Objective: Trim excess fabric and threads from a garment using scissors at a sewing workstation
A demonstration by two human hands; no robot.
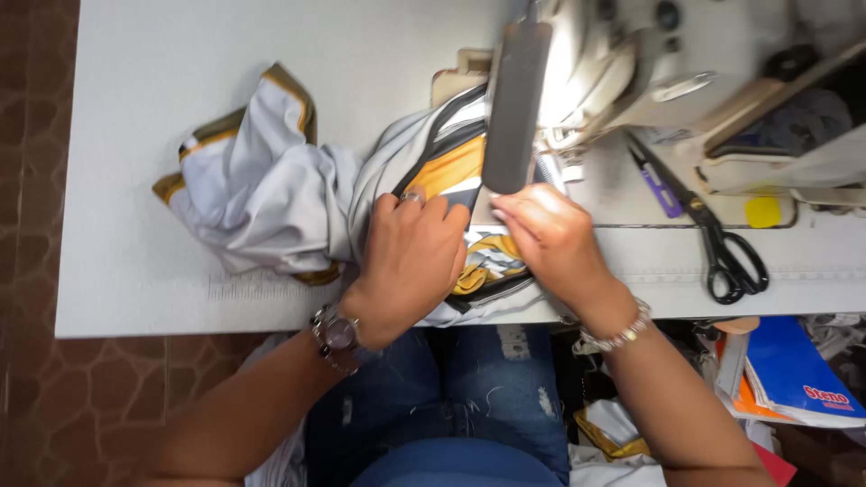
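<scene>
Blue packet: flat, rectangular, blue with a white lower edge bearing red print; lies below the surface's near edge, at right.
Orange packet: thin orange edge showing, tucked beneath the blue one.

You are working a white fabric garment with yellow and olive-gold trim and dark piping. It is lying crumpled on the white bench, its bunched bulk spreading out to your left while its striped, folded end is running flat toward the pale sewing machine, pinned under your fingers.
</scene>
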